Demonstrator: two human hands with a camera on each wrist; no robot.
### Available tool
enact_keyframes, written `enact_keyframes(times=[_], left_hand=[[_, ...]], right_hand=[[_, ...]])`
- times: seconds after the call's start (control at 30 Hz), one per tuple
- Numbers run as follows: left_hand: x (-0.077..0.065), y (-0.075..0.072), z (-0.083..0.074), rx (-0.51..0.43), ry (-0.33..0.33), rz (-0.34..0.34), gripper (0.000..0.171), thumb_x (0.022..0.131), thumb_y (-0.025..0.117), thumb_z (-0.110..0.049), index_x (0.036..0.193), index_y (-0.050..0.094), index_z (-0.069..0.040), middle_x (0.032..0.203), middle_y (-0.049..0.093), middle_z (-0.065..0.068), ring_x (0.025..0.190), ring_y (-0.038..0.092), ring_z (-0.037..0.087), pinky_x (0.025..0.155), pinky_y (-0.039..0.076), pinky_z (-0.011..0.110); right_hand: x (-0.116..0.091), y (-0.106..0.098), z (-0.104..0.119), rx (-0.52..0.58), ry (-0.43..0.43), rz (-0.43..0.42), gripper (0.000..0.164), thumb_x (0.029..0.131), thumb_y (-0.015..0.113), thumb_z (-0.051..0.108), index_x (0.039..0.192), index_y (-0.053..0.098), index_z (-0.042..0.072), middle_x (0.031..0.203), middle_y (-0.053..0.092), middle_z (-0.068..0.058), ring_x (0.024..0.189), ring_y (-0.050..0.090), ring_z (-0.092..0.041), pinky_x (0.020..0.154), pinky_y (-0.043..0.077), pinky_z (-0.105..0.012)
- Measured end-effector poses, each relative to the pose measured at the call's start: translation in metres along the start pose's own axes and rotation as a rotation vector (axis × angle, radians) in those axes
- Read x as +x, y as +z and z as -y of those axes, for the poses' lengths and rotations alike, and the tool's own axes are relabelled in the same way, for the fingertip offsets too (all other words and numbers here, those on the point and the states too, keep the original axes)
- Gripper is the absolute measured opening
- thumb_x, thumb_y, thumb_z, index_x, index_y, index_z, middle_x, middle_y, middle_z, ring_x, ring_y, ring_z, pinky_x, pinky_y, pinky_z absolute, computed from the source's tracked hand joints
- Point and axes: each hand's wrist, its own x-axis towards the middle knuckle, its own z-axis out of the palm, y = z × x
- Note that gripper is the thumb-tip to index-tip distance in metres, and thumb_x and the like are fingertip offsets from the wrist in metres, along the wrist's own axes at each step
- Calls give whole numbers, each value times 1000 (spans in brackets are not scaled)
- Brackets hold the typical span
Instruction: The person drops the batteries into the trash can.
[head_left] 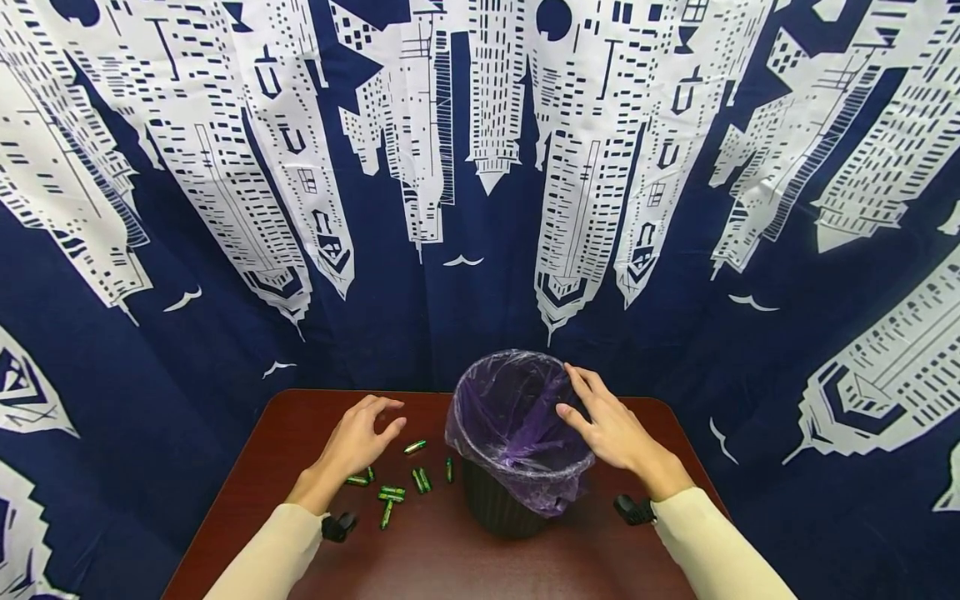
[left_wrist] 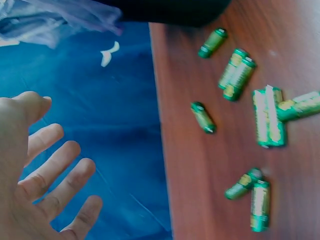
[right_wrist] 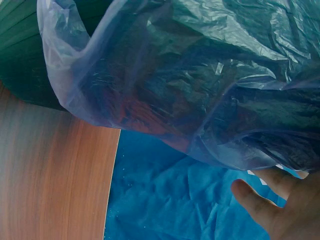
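A dark ribbed trash bin (head_left: 498, 507) stands upright on the table, lined with a translucent purple trash bag (head_left: 480, 392) folded over its rim. My right hand (head_left: 617, 429) is at the bin's right rim, fingers extended and thumb apart; in the right wrist view, part of it is hidden behind the bag (right_wrist: 165, 90). Whether its fingertips touch the bag I cannot tell. To the left of the bin, my left hand (head_left: 354, 437) hovers with fingers spread loosely and nothing in it. Several green batteries (head_left: 392, 493) lie scattered between that hand and the bin.
The reddish-brown wooden table (head_left: 420, 562) has rounded far corners. Behind it hangs a dark blue curtain (head_left: 420, 333) printed with white buildings and birds. In the left wrist view, a single battery (left_wrist: 203, 118) lies nearest the table's edge.
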Motion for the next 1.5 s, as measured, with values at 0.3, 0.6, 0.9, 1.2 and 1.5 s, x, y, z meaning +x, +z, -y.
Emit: enact_keyframes(times=[0.3,0.6,0.9,1.2,1.5], left_hand=[[-22,12,36,41,-37,15,37,107,87,-29,141,81,-15,140,79,13,117,77,33,99,66,55],[-44,29,70,87,-71,31,41,104,91,-26,141,81,-11,140,78,15,128,76,41,110,62,66],[-69,36,88,63,-196,48,55,98,96,-36,144,78,-9,147,73,19,138,69,50,110,54,77],[-80,48,97,107,-252,-19,59,92,101,-35,136,79,-3,142,70,29,131,69,54,104,62,72],[-81,60,96,157,-254,-95,49,88,104,-33,120,83,-3,123,76,25,115,71,48,98,62,68]], right_hand=[[0,-1,2,13,-2,2,79,120,59,45,184,33,7,181,43,-19,160,58,-51,121,52,-78],[-1,-2,2,11,-8,5,79,121,56,48,184,32,8,181,44,-21,160,57,-50,123,52,-77],[-2,-3,2,16,1,-7,79,121,57,47,184,32,7,181,43,-20,160,58,-50,122,52,-78],[-1,-5,1,10,4,-2,80,121,56,49,185,30,9,182,43,-20,161,57,-49,123,52,-77],[-1,-1,-1,19,-3,-9,79,121,58,48,184,33,7,180,44,-20,158,59,-49,122,54,-75]])
